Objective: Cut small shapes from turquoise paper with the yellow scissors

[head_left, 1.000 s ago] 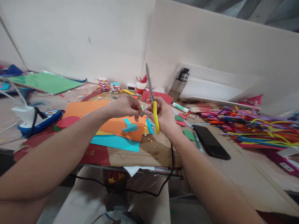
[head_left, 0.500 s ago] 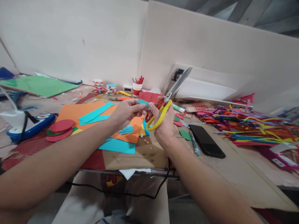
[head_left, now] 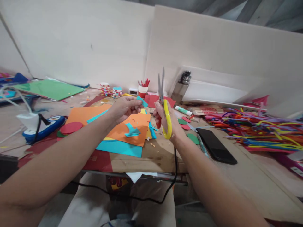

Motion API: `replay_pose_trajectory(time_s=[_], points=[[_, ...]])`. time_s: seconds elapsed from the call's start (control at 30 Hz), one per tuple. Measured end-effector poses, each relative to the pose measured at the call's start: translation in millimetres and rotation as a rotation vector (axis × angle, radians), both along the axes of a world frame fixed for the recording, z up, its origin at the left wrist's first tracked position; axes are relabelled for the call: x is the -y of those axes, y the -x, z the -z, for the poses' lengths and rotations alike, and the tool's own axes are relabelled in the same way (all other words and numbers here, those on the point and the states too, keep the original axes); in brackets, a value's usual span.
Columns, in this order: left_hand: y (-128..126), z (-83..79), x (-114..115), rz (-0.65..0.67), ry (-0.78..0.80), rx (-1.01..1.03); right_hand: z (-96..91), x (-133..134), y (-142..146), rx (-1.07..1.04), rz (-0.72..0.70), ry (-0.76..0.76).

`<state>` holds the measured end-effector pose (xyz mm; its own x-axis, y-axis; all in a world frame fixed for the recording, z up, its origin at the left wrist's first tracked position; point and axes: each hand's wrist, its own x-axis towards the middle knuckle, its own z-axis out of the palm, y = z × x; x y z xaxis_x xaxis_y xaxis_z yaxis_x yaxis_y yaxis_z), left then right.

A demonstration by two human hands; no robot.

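Between the thumb and fingers of my left hand (head_left: pixel 126 108) is a small piece of blue paper (head_left: pixel 142 101). My right hand (head_left: pixel 169 118) grips scissors (head_left: pixel 167 121) with one yellow handle loop and a red one, the blades pointing up and slightly parted. The blades stand to the right of the blue piece, apart from it. Below my hands, several cut blue paper strips (head_left: pixel 132 130) lie on orange paper (head_left: pixel 139 121). A larger blue sheet (head_left: pixel 120 148) sticks out from under the orange one, and a longer blue strip is partly covered by my left forearm.
Red paper circles (head_left: pixel 71 127) and a blue-and-white power strip (head_left: pixel 44 127) are at the left. To the right lie a black phone (head_left: pixel 216 145), a glue stick (head_left: pixel 183 110) and a heap of pipe cleaners (head_left: pixel 258 129). A cup of red sticks (head_left: pixel 143 90) stands at the back.
My hands have moved apart; the right no longer touches the blue paper. The scissors have turned more upright and their blades have parted. Another blue piece lies on the orange paper.
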<state>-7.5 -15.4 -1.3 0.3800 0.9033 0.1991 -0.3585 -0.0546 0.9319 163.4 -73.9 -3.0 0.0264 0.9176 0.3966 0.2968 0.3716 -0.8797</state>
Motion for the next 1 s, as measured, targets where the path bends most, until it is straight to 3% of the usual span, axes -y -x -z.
replay_pose_trajectory(time_s=[0.17,0.27,0.57,0.77,1.0], points=[[19,-6.9,-11,-0.09,0.021,-0.065,-8.7,8,-9,0.386,-0.097,0.073],[24,-9.7,-13,-0.131,0.013,-0.063,-11.5,11,-9,0.476,-0.135,0.051],[26,-11.3,-15,-0.097,-0.018,-0.076,-4.4,10,-7,0.201,-0.268,0.053],[25,-12.6,-12,-0.106,-0.028,-0.088,-3.3,9,-7,0.211,-0.254,0.003],[24,-10.5,-12,-0.141,-0.155,-0.169,-3.9,8,-6,0.271,-0.221,0.019]])
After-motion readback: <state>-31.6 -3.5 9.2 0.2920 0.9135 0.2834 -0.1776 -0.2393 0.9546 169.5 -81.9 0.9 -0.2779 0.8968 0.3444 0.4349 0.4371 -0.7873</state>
